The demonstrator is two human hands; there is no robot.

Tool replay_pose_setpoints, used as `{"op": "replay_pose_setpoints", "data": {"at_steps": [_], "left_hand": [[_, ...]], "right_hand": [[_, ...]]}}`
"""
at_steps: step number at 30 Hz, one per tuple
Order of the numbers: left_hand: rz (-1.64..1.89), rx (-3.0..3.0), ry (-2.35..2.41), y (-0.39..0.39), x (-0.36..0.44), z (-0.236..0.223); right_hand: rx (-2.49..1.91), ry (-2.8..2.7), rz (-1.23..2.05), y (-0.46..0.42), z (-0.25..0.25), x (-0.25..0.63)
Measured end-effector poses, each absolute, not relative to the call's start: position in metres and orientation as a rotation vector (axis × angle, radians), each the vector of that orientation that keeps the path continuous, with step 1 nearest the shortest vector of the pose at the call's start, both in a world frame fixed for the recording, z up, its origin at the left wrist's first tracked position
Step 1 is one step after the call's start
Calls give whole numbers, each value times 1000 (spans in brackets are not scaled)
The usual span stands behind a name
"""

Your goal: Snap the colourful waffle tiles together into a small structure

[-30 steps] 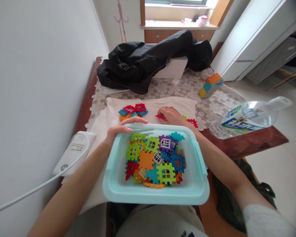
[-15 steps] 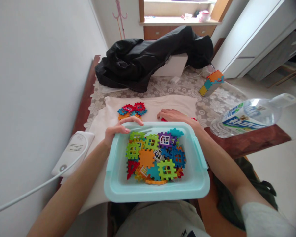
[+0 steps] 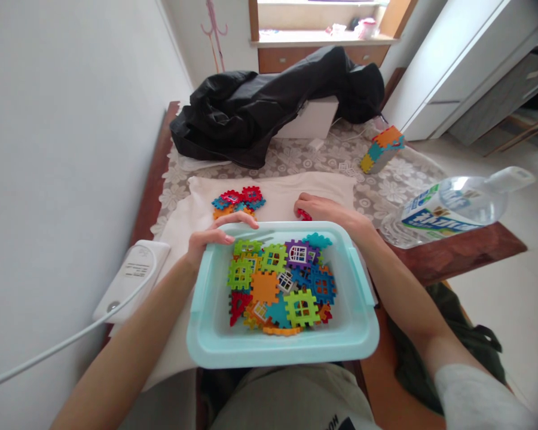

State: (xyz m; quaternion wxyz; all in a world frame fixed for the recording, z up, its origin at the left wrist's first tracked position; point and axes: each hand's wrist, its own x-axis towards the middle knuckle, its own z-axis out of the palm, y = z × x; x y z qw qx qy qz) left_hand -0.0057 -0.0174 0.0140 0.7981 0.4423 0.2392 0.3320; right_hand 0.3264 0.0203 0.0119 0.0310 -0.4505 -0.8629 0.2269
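Many pieces [image 3: 265,288] seem left in the tub [image 3: 282,356]; one small pile [image 3: 251,194] is out at eleven o'clock. The half-curled left hand [image 3: 213,237] holds the rim; the right hand [image 3: 323,209] bends over a red piece [image 3: 303,214], grip hidden.

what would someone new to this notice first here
Probably the pale turquoise tub front and centre, with bright toothed plastic pieces inside and the left hand at its far left corner. Just beyond it, the right hand is at a red piece over the white cloth. Farther back, the large black fabric heap stands out near the top middle.
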Motion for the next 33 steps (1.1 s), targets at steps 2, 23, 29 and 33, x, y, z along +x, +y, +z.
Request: {"op": "replay_pose_setpoints", "data": {"at_steps": [2, 23, 29, 33], "left_hand": [[707, 943, 509, -17, -5, 14], [704, 942, 533, -18, -4, 16], [742, 972, 557, -17, -5, 14], [704, 978, 583, -16, -7, 16]], "right_hand": [[-1396, -2650, 730, 21, 9, 329], [-1488, -2669, 675, 19, 6, 336], [-1442, -2619, 828, 16, 12, 338], [-1413, -2599, 865, 21, 14, 335]]}}
